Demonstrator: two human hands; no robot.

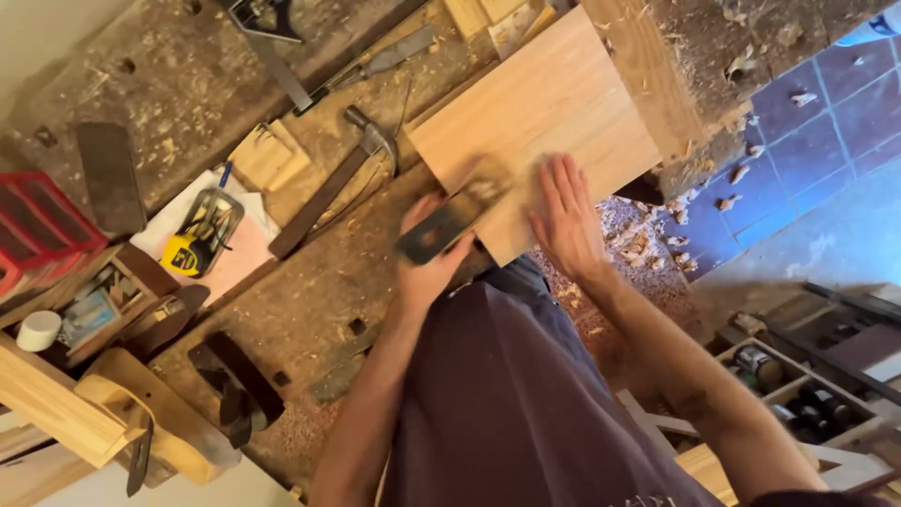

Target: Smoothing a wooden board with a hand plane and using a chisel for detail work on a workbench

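— Sawdust covers the workbench [310, 300]; where's the board?
— The pale wooden board [544, 113] lies at its edge. Left hand [427, 258] has fingers wrapped round a dark block plane [450, 221] on it.
— And the other?
— Right hand [568, 221] presses flat, fingers spread. A hammer [328, 188] lies nearby.

Bench is getting pretty crowded. The board [540, 103] is taking up the 12 to 1 o'clock zone, with both hands sitting on its near edge. At 11, a hammer [333, 183] is lying diagonally, blocking the way left, and a tape measure [185, 255] is sitting beyond it at 9. A dark plane [235, 385] is parking itself at 8. The only open lane is running between hammer and plane, over bare sawdusty benchtop [319, 300].
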